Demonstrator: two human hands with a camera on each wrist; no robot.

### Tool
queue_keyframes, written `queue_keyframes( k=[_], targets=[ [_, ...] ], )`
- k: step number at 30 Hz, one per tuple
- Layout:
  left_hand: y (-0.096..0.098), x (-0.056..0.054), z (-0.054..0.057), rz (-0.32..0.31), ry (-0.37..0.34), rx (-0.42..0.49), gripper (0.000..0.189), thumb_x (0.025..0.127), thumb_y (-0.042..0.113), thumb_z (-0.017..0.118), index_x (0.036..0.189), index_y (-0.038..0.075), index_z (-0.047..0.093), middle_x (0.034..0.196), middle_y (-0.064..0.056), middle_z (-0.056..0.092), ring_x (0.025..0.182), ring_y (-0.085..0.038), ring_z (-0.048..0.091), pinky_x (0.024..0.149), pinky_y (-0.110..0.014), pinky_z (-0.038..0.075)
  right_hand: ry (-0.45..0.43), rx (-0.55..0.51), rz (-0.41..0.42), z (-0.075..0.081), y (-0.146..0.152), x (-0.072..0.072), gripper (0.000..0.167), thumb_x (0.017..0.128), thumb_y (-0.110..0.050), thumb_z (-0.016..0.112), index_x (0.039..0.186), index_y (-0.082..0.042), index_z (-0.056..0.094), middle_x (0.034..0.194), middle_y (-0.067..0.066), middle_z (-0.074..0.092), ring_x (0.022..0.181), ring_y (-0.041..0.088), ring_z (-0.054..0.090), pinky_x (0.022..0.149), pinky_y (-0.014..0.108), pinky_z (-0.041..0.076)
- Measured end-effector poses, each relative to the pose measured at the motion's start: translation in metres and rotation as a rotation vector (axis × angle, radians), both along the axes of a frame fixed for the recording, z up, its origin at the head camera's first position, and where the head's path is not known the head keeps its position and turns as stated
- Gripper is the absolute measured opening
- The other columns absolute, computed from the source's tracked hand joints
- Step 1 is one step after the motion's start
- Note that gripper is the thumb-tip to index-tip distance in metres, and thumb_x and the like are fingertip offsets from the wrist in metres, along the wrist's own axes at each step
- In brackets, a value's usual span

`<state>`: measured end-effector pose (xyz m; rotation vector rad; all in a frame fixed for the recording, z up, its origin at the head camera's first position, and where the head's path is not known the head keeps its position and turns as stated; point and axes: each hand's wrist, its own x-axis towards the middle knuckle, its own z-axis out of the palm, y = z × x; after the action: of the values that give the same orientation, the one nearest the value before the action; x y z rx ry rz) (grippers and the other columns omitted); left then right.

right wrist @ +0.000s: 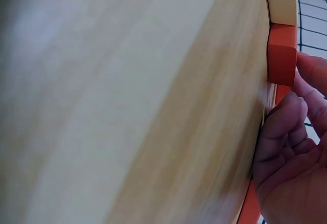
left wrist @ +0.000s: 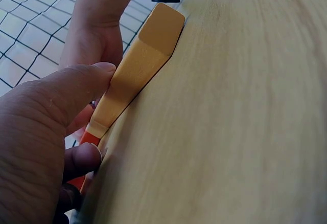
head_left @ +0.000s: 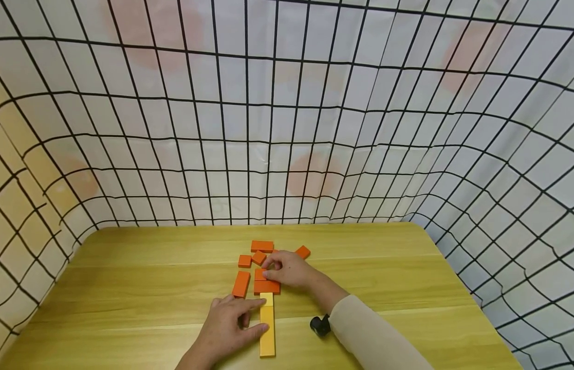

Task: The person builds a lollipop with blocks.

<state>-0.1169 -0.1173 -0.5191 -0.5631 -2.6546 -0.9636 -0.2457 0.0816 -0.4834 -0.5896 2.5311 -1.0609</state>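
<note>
My left hand (head_left: 231, 324) touches two yellow blocks lined up end to end. Its index fingertip meets the small pale yellow block (head_left: 266, 298), and its thumb lies against the side of the long yellow block (head_left: 267, 339). Just beyond them an orange block (head_left: 267, 288) lies crosswise, its end also visible in the right wrist view (right wrist: 282, 66). My right hand (head_left: 289, 268) has its fingers curled and pinches an orange block (head_left: 260, 274) on the far side of that crosswise one; the hand hides part of it. A tilted orange block (head_left: 241, 284) lies beyond the left fingers.
Several more orange blocks lie behind the hands, including one at the back (head_left: 262, 246), a small square one (head_left: 244, 261) and one by the right wrist (head_left: 302, 252). Black netting (head_left: 277, 139) over pale sheeting rises round the wooden table (head_left: 143, 293). A black device (head_left: 320, 326) sits at the right sleeve.
</note>
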Motion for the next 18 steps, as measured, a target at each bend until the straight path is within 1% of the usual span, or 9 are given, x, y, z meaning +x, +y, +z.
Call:
queue_keyframes(
  k=[4, 12, 16, 18],
  targets=[
    [0.0000, -0.0004, 0.0002, -0.002, -0.018, -0.001, 0.045, 0.078, 0.052, 0.084, 0.117, 0.030, 0.078, 0.065, 0.027, 0.046, 0.073, 0.007, 0.040, 0.080, -0.029, 0.030, -0.002, -0.005, 0.000, 0.0003, 0.0002, 0.0003, 0.012, 0.096, -0.029, 0.072, 0.106, -0.022, 0.074, 0.078, -0.002, 0.052, 0.070, 0.014, 0.048, 0.065, 0.028, 0.039],
    [0.0000, -0.0004, -0.0002, -0.001, 0.004, -0.001, 0.044, 0.079, 0.053, 0.084, 0.117, 0.031, 0.077, 0.065, 0.027, 0.046, 0.072, 0.007, 0.040, 0.078, -0.028, 0.029, -0.011, -0.025, 0.003, 0.0011, 0.0011, 0.0004, 0.013, 0.096, -0.030, 0.072, 0.107, -0.022, 0.074, 0.078, -0.003, 0.053, 0.070, 0.013, 0.048, 0.065, 0.027, 0.039],
    [0.0001, -0.0007, 0.0003, -0.008, 0.004, 0.005, 0.043, 0.080, 0.053, 0.083, 0.117, 0.032, 0.077, 0.065, 0.027, 0.046, 0.072, 0.006, 0.040, 0.078, -0.028, 0.029, -0.033, -0.048, 0.005, 0.0017, 0.0053, -0.0011, 0.015, 0.098, -0.032, 0.070, 0.108, -0.022, 0.073, 0.083, -0.002, 0.056, 0.074, 0.014, 0.050, 0.067, 0.028, 0.041],
    [0.0003, -0.0010, 0.0008, -0.009, 0.004, 0.007, 0.044, 0.080, 0.053, 0.083, 0.118, 0.032, 0.077, 0.065, 0.027, 0.046, 0.072, 0.006, 0.039, 0.079, -0.029, 0.029, -0.023, -0.065, -0.011, 0.0022, 0.0082, -0.0027, 0.013, 0.099, -0.029, 0.068, 0.108, -0.021, 0.073, 0.085, -0.002, 0.058, 0.075, 0.015, 0.051, 0.068, 0.029, 0.043]
  ],
)
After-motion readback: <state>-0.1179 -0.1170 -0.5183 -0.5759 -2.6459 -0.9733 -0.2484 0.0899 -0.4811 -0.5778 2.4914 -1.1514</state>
